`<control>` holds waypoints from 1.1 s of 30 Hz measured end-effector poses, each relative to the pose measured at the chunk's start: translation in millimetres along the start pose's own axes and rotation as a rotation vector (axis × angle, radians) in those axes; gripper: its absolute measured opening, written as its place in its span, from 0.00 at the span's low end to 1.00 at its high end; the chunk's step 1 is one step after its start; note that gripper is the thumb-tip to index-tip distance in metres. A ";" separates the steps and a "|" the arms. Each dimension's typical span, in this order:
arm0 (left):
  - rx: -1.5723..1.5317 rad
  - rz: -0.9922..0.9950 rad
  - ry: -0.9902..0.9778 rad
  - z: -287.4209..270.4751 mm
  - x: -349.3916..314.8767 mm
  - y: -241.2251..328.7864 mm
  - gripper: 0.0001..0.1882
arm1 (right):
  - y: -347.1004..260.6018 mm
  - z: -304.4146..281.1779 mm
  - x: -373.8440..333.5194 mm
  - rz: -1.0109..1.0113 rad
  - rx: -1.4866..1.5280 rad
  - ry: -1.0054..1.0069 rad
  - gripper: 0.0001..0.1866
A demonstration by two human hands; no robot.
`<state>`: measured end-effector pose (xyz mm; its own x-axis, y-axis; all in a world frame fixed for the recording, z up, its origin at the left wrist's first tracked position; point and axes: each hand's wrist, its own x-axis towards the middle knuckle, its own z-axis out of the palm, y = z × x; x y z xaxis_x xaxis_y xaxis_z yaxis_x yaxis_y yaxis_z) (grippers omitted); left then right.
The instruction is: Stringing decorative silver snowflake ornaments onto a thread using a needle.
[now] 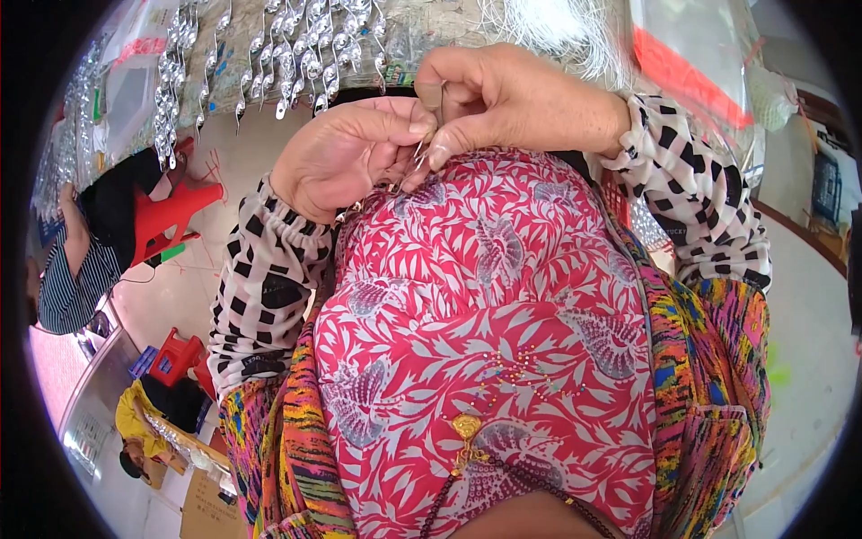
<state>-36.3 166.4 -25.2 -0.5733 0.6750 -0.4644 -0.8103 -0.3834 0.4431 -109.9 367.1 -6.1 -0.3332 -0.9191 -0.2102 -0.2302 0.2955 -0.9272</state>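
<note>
Both hands meet close in front of my chest, just above the red-and-white patterned apron [494,242]. Thumb and fingers of my left hand [346,153] are pinched on a thin shiny strand [418,154]. From the other side my right hand [503,103] pinches the same strand, its index finger curled over. Small glinting pieces of the strand hang below the fingertips, beside my left palm. Its exact make is too small to tell, and the fingers partly hide it.
Silvery beaded strands [319,45] hang over the edge of the worktable [431,22]. White threads [552,31] and a clear plastic bag with an orange-red band [691,76] lie at right. Left are a red stool [180,216], a person in stripes [76,278] and a person in yellow [139,418].
</note>
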 end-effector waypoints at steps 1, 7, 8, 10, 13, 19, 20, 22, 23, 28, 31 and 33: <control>0.004 0.003 0.000 -0.7 -0.2 -0.5 0.07 | 3.4 3.0 -0.6 -0.003 -0.004 0.002 0.13; -0.057 0.034 -0.026 -8.3 -1.3 -3.2 0.07 | 19.5 25.9 -3.1 -0.015 0.411 0.134 0.10; -0.008 0.076 0.043 -6.9 -1.3 -3.4 0.07 | 17.5 28.8 -4.4 0.026 0.469 0.174 0.10; 0.039 0.120 0.114 -2.4 -2.9 -5.1 0.07 | 15.6 33.6 -6.2 0.067 0.527 0.211 0.10; 0.208 0.184 0.197 6.7 -4.6 -6.8 0.06 | 17.3 36.9 -8.0 0.093 0.665 0.269 0.10; 0.543 0.366 0.389 15.1 -3.0 -21.5 0.05 | 19.3 44.7 -12.4 0.190 0.827 0.291 0.10; 0.569 0.393 0.425 13.6 -1.8 -24.6 0.06 | 22.1 44.9 -12.4 0.203 0.853 0.295 0.11; 0.595 0.421 0.461 14.3 -1.4 -26.4 0.06 | 25.0 45.5 -12.5 0.216 0.878 0.300 0.11; 0.601 0.435 0.484 15.7 -2.0 -26.6 0.06 | 25.7 45.8 -12.6 0.218 0.889 0.296 0.12; 0.622 0.417 0.505 15.6 -3.8 -26.5 0.06 | 23.6 45.2 -14.2 0.205 0.939 0.279 0.13; 0.545 0.409 0.543 18.7 -2.9 -27.6 0.06 | 26.0 46.3 -15.5 0.210 0.910 0.274 0.14; 0.619 0.412 0.552 18.8 -2.9 -28.9 0.06 | 26.8 46.5 -16.3 0.214 0.975 0.276 0.14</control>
<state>-8.9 187.3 -22.3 -0.9070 0.1031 -0.4083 -0.4118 -0.0139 0.9112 -68.1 377.9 -41.9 -0.5064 -0.7440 -0.4358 0.6582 -0.0070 -0.7529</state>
